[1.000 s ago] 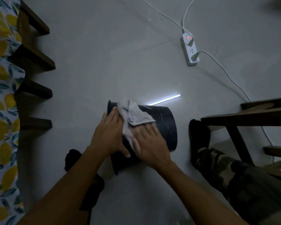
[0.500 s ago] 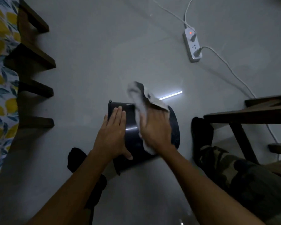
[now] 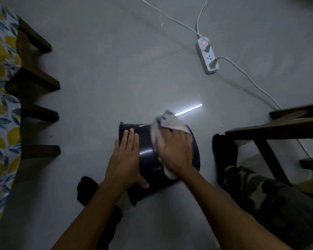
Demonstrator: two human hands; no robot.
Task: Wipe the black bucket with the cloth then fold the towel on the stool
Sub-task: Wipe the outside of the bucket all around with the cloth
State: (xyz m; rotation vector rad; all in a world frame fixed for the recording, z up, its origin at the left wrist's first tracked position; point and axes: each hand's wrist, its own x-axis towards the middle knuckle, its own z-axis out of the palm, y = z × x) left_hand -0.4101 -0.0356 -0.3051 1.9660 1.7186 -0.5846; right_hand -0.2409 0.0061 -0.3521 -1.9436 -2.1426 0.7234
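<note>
The right hand (image 3: 174, 150) lies flat on a pale cloth (image 3: 167, 123) and presses it onto the side of the black bucket (image 3: 148, 150). The fingers are spread out, not curled around the cloth. The left hand (image 3: 126, 159) lies open on the bucket too, nearer its rim, holding it in place. The bucket lies on its side on the grey floor (image 3: 116, 78), between the person's feet. A white power strip (image 3: 207, 56) lies well apart. A wooden stool (image 3: 278, 130) stands at the right.
</note>
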